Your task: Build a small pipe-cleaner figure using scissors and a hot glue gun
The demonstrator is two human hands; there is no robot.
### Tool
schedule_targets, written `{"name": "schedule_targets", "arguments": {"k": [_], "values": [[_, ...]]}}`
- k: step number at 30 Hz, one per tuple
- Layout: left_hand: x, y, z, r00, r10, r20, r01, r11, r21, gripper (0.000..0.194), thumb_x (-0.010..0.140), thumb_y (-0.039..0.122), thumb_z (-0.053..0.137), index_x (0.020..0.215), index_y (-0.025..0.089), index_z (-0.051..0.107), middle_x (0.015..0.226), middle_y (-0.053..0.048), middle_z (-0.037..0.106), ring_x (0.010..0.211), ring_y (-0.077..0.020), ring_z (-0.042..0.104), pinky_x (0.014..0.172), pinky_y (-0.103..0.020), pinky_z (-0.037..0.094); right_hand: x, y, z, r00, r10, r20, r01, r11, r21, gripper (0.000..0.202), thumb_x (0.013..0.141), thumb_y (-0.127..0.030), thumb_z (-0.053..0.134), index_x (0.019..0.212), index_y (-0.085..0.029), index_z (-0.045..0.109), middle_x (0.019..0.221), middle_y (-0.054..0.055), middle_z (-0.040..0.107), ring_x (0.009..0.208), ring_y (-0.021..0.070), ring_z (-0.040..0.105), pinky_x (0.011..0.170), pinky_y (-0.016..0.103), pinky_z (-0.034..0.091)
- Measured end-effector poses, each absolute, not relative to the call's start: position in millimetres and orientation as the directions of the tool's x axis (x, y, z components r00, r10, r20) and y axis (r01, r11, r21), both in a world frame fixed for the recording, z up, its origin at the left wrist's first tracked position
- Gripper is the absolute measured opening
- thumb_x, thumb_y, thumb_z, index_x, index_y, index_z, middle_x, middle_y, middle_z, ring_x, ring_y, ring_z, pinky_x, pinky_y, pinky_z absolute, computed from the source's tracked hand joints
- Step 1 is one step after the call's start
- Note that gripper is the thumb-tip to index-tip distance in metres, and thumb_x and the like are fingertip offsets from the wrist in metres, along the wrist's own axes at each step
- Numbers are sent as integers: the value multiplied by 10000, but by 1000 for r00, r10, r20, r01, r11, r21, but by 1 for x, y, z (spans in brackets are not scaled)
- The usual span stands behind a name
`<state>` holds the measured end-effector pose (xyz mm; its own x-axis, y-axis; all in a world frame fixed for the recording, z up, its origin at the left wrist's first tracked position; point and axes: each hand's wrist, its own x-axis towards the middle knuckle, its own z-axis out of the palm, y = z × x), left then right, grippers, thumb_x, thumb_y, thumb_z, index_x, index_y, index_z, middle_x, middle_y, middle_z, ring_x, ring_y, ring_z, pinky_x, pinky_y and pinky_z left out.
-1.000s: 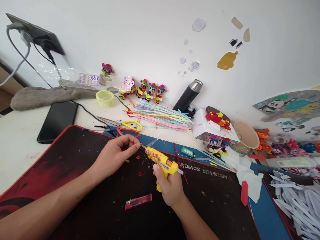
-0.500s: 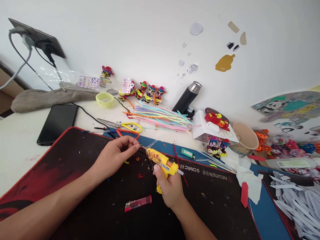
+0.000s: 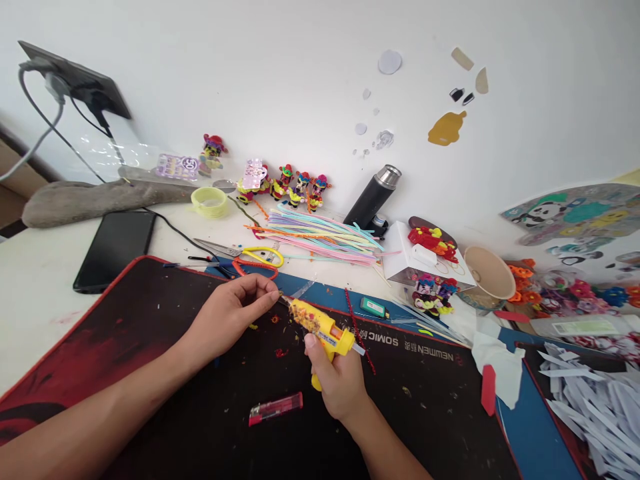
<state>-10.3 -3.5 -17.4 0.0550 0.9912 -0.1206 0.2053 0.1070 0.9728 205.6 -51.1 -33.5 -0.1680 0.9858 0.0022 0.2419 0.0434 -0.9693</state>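
In my right hand (image 3: 340, 383) is a yellow hot glue gun (image 3: 320, 327), its grip wrapped by my fingers and a clear glue stick (image 3: 359, 349) poking out of its back. The nozzle points up and left, right at the fingertips of my left hand (image 3: 243, 307). Thumb and forefinger of that left hand are pinched together; whatever small piece sits between them is too small to make out. Below the hands, a pink lighter (image 3: 276, 408) lies on the black desk mat (image 3: 210, 413). A dark red pipe cleaner (image 3: 359, 330) lies just beyond the glue gun.
Scissors (image 3: 260, 255) and a bundle of pastel pipe cleaners (image 3: 320, 233) lie behind the mat. Small figures (image 3: 303, 190) and a black thermos (image 3: 373, 197) stand by the wall. A phone (image 3: 117, 250) rests at left, a bowl (image 3: 487, 273) and paper strips (image 3: 595, 400) at right.
The glue gun in my right hand has shifted slightly left, its nozzle closer to my left fingertips. My left hand stays nearly still, pinched as before.
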Motion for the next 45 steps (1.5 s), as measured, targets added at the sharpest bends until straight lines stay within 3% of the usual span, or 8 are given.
{"name": "schedule_targets", "arguments": {"k": [14,21,45], "values": [[-10,-5,-16,57,990,-129,196,116,974,383,862,597,693,848,214,695,740,10,624,674,-166,557,643,-266,464,207,-50,-34,-140,990,11,346,59,-936,512,1005,-637,543,772,-201,675,529,-16,505,469,142,471,421,237,401],[-9,-5,-13,54,991,-120,208,106,972,391,861,607,693,829,217,686,731,9,626,665,-168,560,637,-267,472,207,-50,-32,-148,989,28,310,73,-948,454,1024,-561,562,763,-202,655,546,-23,493,481,138,469,439,240,396],[-9,-5,-12,53,992,-111,217,98,971,394,865,610,689,826,219,691,740,-1,641,685,-182,584,657,-277,490,207,-50,-32,-146,989,39,305,82,-949,426,1028,-513,572,724,-215,587,575,-23,496,515,137,478,482,246,416]]}}
